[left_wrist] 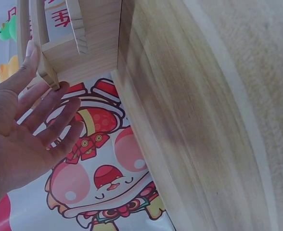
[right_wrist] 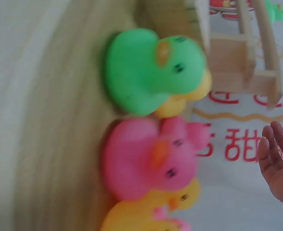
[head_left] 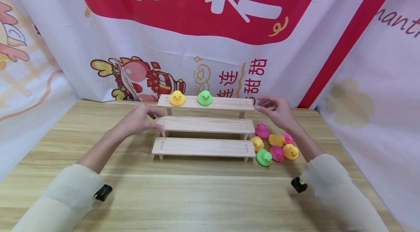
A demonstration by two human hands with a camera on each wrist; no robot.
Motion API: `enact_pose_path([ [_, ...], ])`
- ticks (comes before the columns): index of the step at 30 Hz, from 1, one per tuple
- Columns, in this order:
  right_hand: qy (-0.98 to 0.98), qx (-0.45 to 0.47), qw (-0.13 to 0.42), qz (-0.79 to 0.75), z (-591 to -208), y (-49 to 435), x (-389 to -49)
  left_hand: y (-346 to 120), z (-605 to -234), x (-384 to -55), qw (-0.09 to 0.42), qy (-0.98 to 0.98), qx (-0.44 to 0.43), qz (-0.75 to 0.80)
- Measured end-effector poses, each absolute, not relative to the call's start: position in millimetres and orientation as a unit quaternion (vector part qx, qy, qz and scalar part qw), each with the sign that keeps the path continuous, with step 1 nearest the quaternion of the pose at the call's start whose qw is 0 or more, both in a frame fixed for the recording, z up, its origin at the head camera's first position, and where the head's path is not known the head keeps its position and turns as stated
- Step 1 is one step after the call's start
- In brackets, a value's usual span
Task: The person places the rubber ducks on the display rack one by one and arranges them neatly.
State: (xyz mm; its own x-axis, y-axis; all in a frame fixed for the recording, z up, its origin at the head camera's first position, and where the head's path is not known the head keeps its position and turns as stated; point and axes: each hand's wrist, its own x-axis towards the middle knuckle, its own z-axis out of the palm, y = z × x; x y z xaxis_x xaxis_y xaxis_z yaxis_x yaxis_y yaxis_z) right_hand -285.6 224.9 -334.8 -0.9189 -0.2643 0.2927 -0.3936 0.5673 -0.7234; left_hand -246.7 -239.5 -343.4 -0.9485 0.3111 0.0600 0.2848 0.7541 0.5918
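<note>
A three-step wooden display stand [head_left: 205,125] stands on the table, with a yellow rubber duck [head_left: 177,98] and a green rubber duck [head_left: 205,97] on its top step. My left hand [head_left: 144,119] is at the left end of the middle step. In the left wrist view, the thumb [left_wrist: 31,57] lies on the board's end and a finger touches its lower corner; the other fingers are spread loosely. Just right of the top step, my right hand [head_left: 278,111] holds nothing, its fingers loosely bent and apart from the stand in the right wrist view.
Several rubber ducks cluster on the table right of the stand, among them a green duck [head_left: 264,157], a magenta duck [head_left: 277,153] and a yellow duck [head_left: 290,151]. A printed cloth [head_left: 183,24] hangs behind the table [head_left: 197,199].
</note>
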Motion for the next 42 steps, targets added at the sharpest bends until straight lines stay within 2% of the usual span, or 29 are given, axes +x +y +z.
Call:
enact_pose_path([
  [6,-0.902,0.160,0.041,0.398,-348.6,240.9,-283.8,-237.8,-340.9,-248.0,0.028,0.937,0.155,0.313],
  [17,-0.936,0.106,-0.074,0.329,-372.3,255.0,-282.3,-233.1,-337.1,-249.2,0.040,0.933,0.160,0.319],
  [28,-0.946,0.117,-0.081,0.290,-384.9,254.5,-289.5,-233.8,-337.8,-246.9,0.049,0.934,0.150,0.319],
  [42,-0.942,0.120,-0.060,0.309,-376.4,249.9,-289.4,-235.9,-337.6,-245.5,0.044,0.937,0.153,0.312],
])
